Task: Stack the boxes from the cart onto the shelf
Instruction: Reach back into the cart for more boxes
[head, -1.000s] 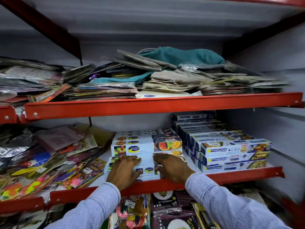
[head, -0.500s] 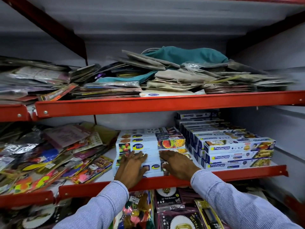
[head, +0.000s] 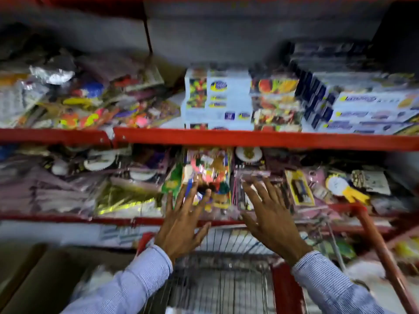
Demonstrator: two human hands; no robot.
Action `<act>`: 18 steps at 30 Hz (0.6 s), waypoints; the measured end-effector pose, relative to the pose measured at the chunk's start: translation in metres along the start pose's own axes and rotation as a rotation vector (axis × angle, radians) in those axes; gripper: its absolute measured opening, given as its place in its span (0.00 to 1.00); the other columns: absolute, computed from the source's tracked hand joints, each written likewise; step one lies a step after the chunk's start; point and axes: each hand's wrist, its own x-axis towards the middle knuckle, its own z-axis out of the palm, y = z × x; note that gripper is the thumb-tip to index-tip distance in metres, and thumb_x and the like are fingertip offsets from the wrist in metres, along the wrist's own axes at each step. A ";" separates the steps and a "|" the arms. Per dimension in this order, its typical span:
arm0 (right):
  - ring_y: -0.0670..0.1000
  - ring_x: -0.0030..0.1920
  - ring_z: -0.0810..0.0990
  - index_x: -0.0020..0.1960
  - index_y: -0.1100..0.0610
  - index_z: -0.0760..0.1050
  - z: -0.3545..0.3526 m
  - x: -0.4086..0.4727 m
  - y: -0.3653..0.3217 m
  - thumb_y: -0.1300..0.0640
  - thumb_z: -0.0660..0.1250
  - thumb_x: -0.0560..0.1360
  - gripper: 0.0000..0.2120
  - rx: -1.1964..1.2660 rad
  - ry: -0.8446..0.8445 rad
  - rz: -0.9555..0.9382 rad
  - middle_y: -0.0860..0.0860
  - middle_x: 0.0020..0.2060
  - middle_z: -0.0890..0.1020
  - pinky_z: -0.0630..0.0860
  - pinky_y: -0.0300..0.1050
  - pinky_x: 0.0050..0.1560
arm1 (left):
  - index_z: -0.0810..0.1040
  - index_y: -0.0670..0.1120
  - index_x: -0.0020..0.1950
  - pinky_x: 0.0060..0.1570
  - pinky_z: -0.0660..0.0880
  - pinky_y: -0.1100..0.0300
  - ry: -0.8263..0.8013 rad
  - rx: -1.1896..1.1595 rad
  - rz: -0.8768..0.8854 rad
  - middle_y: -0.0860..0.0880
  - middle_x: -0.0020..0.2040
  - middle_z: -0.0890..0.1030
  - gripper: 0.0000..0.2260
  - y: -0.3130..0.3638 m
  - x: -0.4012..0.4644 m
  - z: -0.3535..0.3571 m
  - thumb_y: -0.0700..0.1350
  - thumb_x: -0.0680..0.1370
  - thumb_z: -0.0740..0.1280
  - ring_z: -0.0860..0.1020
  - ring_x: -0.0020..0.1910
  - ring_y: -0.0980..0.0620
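A stack of white boxes with fruit pictures (head: 229, 100) rests on the red shelf (head: 249, 138), beside a second stack of blue-and-white boxes (head: 371, 109) to its right. My left hand (head: 183, 225) and my right hand (head: 269, 218) hover below that shelf, fingers spread, holding nothing. Both hands are above the wire cart (head: 222, 275) with its red frame. The frame is blurred by motion.
Loose colourful packets (head: 90, 109) fill the left of the box shelf. The lower shelf (head: 113, 219) holds plastic-wrapped party goods. The cart's red handle bar (head: 381, 250) slants down at the right. A brown carton (head: 34, 275) sits at the lower left.
Both hands have let go of the white box stack and dropped below the shelf, now spread over the cart. The view has tilted downward.
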 end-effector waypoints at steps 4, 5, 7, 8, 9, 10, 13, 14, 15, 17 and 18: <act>0.62 0.79 0.54 0.77 0.55 0.59 0.072 -0.051 -0.008 0.48 0.64 0.78 0.32 0.097 -0.236 0.063 0.57 0.78 0.60 0.59 0.61 0.76 | 0.57 0.52 0.79 0.69 0.63 0.28 -0.270 -0.046 -0.128 0.40 0.80 0.58 0.34 -0.008 -0.062 0.059 0.59 0.76 0.64 0.61 0.77 0.34; 0.61 0.79 0.54 0.78 0.55 0.57 0.089 -0.059 -0.009 0.48 0.63 0.78 0.31 0.106 -0.307 0.081 0.57 0.79 0.59 0.58 0.61 0.76 | 0.58 0.53 0.79 0.68 0.63 0.28 -0.318 -0.044 -0.142 0.39 0.80 0.59 0.34 -0.011 -0.071 0.071 0.59 0.75 0.63 0.63 0.76 0.33; 0.59 0.79 0.54 0.79 0.53 0.55 0.130 -0.080 -0.010 0.47 0.60 0.79 0.31 0.116 -0.457 0.138 0.54 0.78 0.59 0.61 0.60 0.74 | 0.59 0.53 0.79 0.68 0.62 0.29 -0.412 -0.062 -0.194 0.39 0.80 0.60 0.32 -0.016 -0.096 0.099 0.60 0.76 0.60 0.63 0.75 0.33; 0.58 0.78 0.57 0.79 0.53 0.55 0.149 -0.087 -0.010 0.47 0.59 0.79 0.31 0.112 -0.510 0.153 0.54 0.78 0.61 0.64 0.59 0.73 | 0.59 0.52 0.79 0.69 0.62 0.30 -0.449 -0.091 -0.217 0.40 0.80 0.59 0.32 -0.018 -0.105 0.110 0.61 0.77 0.57 0.62 0.76 0.33; 0.57 0.77 0.60 0.78 0.53 0.55 0.172 -0.097 -0.010 0.47 0.59 0.79 0.30 0.109 -0.590 0.160 0.54 0.77 0.63 0.65 0.56 0.72 | 0.59 0.51 0.79 0.70 0.61 0.30 -0.481 -0.117 -0.238 0.40 0.80 0.59 0.32 -0.020 -0.117 0.126 0.61 0.77 0.54 0.62 0.76 0.33; 0.56 0.76 0.62 0.78 0.53 0.56 0.193 -0.105 -0.011 0.47 0.59 0.79 0.30 0.124 -0.678 0.161 0.55 0.76 0.64 0.66 0.53 0.72 | 0.59 0.50 0.79 0.71 0.59 0.31 -0.491 -0.128 -0.238 0.40 0.80 0.58 0.32 -0.023 -0.126 0.138 0.61 0.77 0.52 0.61 0.77 0.34; 0.58 0.75 0.65 0.78 0.54 0.56 0.258 -0.131 -0.016 0.50 0.61 0.80 0.30 0.211 -1.008 0.188 0.57 0.76 0.64 0.68 0.53 0.71 | 0.59 0.50 0.79 0.75 0.53 0.35 -0.581 -0.122 -0.233 0.41 0.81 0.57 0.34 -0.032 -0.154 0.176 0.63 0.76 0.47 0.57 0.79 0.36; 0.59 0.75 0.64 0.79 0.54 0.55 0.285 -0.142 -0.019 0.51 0.62 0.80 0.30 0.224 -1.099 0.189 0.58 0.76 0.63 0.68 0.54 0.71 | 0.60 0.51 0.79 0.74 0.55 0.36 -0.621 -0.129 -0.251 0.42 0.81 0.58 0.34 -0.036 -0.165 0.192 0.63 0.75 0.47 0.57 0.78 0.37; 0.59 0.75 0.64 0.79 0.54 0.55 0.305 -0.150 -0.023 0.52 0.62 0.80 0.30 0.223 -1.147 0.192 0.58 0.76 0.63 0.67 0.55 0.72 | 0.61 0.52 0.78 0.73 0.57 0.36 -0.641 -0.139 -0.265 0.42 0.80 0.59 0.35 -0.039 -0.170 0.199 0.63 0.74 0.47 0.58 0.78 0.37; 0.60 0.74 0.66 0.78 0.54 0.56 0.342 -0.167 -0.032 0.52 0.63 0.79 0.30 0.203 -1.191 0.203 0.58 0.75 0.65 0.68 0.55 0.71 | 0.65 0.51 0.77 0.71 0.60 0.37 -0.674 -0.157 -0.262 0.43 0.79 0.63 0.33 -0.043 -0.182 0.216 0.62 0.74 0.49 0.60 0.77 0.38; 0.60 0.73 0.67 0.78 0.54 0.57 0.352 -0.172 -0.036 0.53 0.63 0.79 0.30 0.186 -1.187 0.201 0.58 0.74 0.66 0.68 0.56 0.71 | 0.67 0.50 0.75 0.70 0.61 0.38 -0.676 -0.158 -0.234 0.43 0.78 0.64 0.30 -0.045 -0.183 0.220 0.61 0.76 0.53 0.61 0.76 0.39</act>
